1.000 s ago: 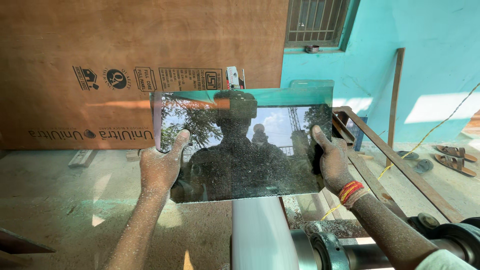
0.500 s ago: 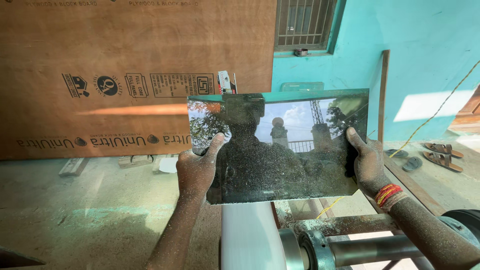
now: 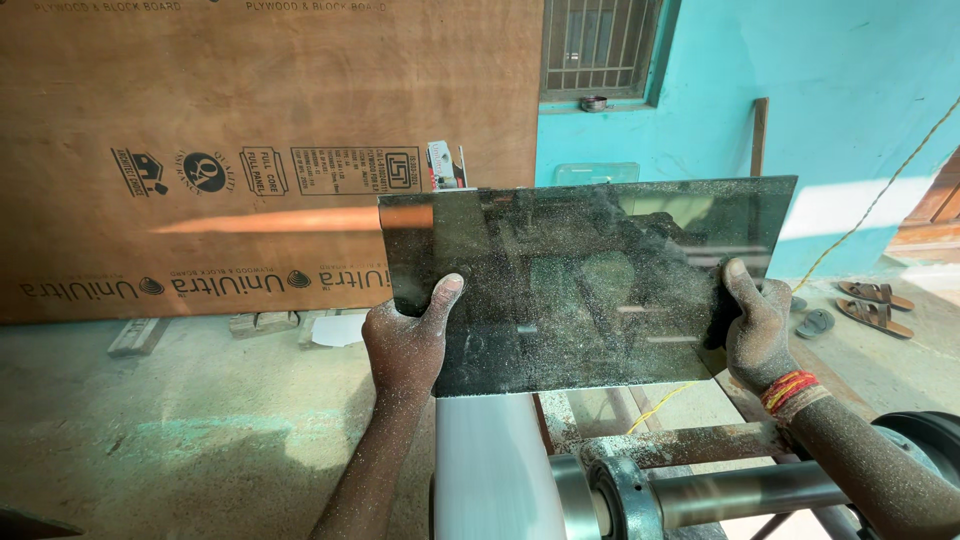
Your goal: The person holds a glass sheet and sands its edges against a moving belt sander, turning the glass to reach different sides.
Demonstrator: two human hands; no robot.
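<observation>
I hold a dark, dusty rectangular glass pane (image 3: 585, 280) flat in front of me with both hands. My left hand (image 3: 408, 338) grips its lower left edge, thumb on top of the glass. My right hand (image 3: 755, 330), with a red and orange thread band at the wrist, grips the right edge. Both hands are powdered with pale dust. The pane hangs just above a white grinding wheel (image 3: 485, 465) on a steel shaft (image 3: 720, 490); whether it touches the wheel I cannot tell.
A large plywood sheet (image 3: 250, 150) leans against the wall behind. A turquoise wall (image 3: 820, 90) with a barred window (image 3: 598, 45) stands at the right. Sandals (image 3: 872, 294) lie on the floor at far right. A yellow cord (image 3: 870, 210) crosses diagonally.
The pane has moved to the right and tipped, so the reflection of sky and a person's outline is gone and a dusty dark surface shows. Both hands kept their grip.
</observation>
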